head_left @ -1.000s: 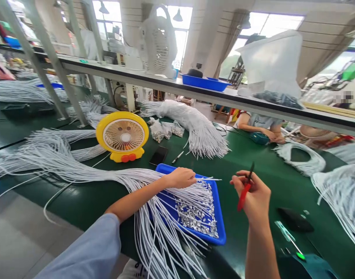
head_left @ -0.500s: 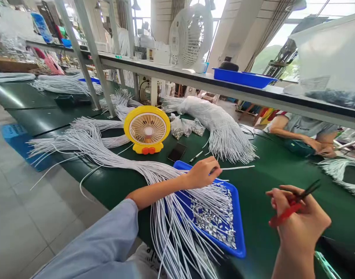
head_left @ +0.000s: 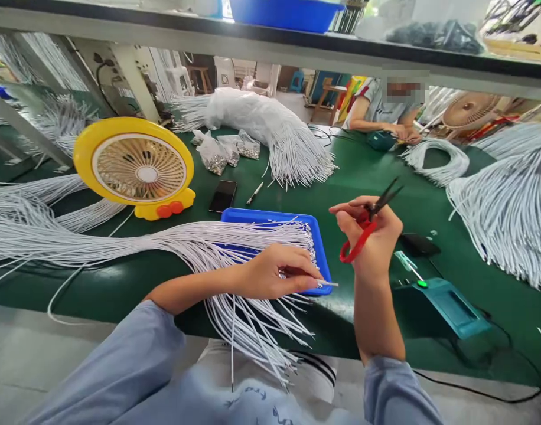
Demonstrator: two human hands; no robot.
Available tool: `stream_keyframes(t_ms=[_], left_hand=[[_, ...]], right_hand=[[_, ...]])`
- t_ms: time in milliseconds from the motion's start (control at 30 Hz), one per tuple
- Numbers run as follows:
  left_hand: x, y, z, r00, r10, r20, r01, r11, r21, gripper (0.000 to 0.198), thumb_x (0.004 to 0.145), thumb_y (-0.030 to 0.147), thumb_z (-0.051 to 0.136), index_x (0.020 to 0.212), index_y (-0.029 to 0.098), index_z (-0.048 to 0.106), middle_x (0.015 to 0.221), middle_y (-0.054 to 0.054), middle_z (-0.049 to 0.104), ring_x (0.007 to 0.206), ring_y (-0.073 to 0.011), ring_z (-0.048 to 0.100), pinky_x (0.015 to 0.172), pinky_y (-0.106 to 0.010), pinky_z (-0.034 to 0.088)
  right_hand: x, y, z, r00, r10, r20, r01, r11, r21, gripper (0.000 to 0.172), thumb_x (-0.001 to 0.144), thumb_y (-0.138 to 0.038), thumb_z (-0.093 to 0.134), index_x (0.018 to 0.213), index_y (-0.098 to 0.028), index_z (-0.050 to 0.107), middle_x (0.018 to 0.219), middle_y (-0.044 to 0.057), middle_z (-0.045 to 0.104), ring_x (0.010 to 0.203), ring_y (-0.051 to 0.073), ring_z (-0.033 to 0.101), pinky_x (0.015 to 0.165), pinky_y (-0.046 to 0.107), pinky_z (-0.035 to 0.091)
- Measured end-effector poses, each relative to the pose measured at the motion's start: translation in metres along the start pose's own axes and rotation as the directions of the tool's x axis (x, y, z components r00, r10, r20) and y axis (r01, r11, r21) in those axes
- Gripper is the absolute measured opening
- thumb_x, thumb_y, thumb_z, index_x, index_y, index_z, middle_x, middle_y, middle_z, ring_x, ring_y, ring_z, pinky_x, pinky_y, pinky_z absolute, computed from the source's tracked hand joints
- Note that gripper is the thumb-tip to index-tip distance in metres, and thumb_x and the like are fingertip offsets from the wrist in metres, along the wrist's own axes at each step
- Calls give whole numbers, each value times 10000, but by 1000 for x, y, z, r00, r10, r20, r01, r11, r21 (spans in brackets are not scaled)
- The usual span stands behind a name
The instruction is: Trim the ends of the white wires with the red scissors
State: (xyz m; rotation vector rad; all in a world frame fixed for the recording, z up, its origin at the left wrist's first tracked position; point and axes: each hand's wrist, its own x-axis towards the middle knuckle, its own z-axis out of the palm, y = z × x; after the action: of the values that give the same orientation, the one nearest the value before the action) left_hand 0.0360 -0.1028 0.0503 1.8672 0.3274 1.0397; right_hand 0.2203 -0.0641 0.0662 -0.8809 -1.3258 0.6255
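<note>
My left hand (head_left: 282, 273) is closed on a white wire (head_left: 330, 284), whose short end sticks out past the fingertips toward the right. It hovers over the near side of a blue tray (head_left: 324, 257). A thick bundle of white wires (head_left: 150, 243) runs from the left across the tray, and some ends hang over the table edge. Small silvery pieces show at the tray's right side, largely covered by wires. To the right of the tray, my right hand (head_left: 371, 236) holds scissors (head_left: 361, 241) with red handles and dark blades pointing up and away; thumb and forefinger are apart.
A yellow fan (head_left: 133, 168) stands behind the bundle. Beyond the tray lie a phone (head_left: 222, 196), a pen (head_left: 255, 193) and small bags (head_left: 215, 156). At right sit a teal device (head_left: 456, 307) and more wires (head_left: 509, 200). Another person (head_left: 377, 109) works opposite, below a shelf (head_left: 270, 50).
The view has swung right and down. My left hand has come nearer to me over the tray, and less wire shows beyond its fingers. My right hand still holds the scissors.
</note>
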Motion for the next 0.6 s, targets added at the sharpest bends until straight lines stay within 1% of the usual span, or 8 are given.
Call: stream_keyframes(t_ms=[67, 167, 233, 333, 433, 533, 600], left_hand=[[2, -5, -1, 993, -79, -89, 69, 991, -113, 166, 853, 241, 623, 821, 94, 692, 649, -18, 569, 507, -48, 470, 471, -170, 371], [8, -14, -9, 952, -236, -197, 175, 943, -283, 205, 838, 288, 650, 791, 90, 677, 603, 2, 550, 467, -45, 479, 462, -172, 406], [11, -18, -14, 933, -271, -237, 189, 929, -317, 235, 804, 317, 691, 757, 87, 676, 577, -1, 561, 498, -62, 508, 499, -189, 448], [12, -22, -17, 933, -256, -255, 172, 935, -309, 260, 792, 344, 703, 751, 88, 680, 574, -9, 572, 522, -75, 520, 520, -206, 465], [11, -23, -17, 940, -200, -275, 128, 958, -257, 230, 833, 325, 663, 774, 104, 684, 600, -2, 564, 547, -69, 500, 531, -201, 437], [10, -26, -17, 941, -107, -321, 84, 993, -84, 175, 862, 282, 633, 796, 128, 682, 664, -2, 580, 606, -68, 487, 556, -199, 395], [9, -28, -17, 941, -34, -338, 53, 997, 48, 142, 873, 260, 622, 829, 139, 683, 707, -7, 594, 627, -69, 478, 551, -201, 365]], right_hand=[[-4, -3, 2, 998, 27, 63, -29, 999, 31, 206, 724, -183, 750, 856, -239, 601, 739, -12, 726, 686, 162, 704, 538, 238, 483], [-8, -8, 5, 981, 76, 180, -88, 994, 61, 196, 743, -167, 734, 865, -229, 593, 760, -9, 736, 721, 150, 715, 554, 219, 482], [-10, -10, 7, 966, 83, 247, -103, 992, 72, 198, 752, -161, 726, 878, -230, 590, 782, -7, 741, 749, 146, 716, 589, 222, 489], [-15, -11, 9, 957, 53, 286, -83, 992, 94, 205, 756, -147, 721, 883, -235, 586, 805, -10, 738, 735, 131, 700, 611, 232, 489], [-18, -12, 12, 953, 45, 301, -82, 990, 112, 232, 734, -121, 731, 873, -240, 588, 801, -22, 727, 687, 113, 670, 585, 226, 471], [-19, -12, 14, 956, 49, 288, -81, 992, 98, 308, 662, -89, 778, 859, -241, 595, 774, -35, 712, 660, 105, 648, 562, 222, 452], [-19, -12, 16, 962, 43, 268, -65, 995, 72, 329, 629, -92, 802, 845, -239, 602, 749, -41, 701, 649, 106, 641, 548, 225, 442]])
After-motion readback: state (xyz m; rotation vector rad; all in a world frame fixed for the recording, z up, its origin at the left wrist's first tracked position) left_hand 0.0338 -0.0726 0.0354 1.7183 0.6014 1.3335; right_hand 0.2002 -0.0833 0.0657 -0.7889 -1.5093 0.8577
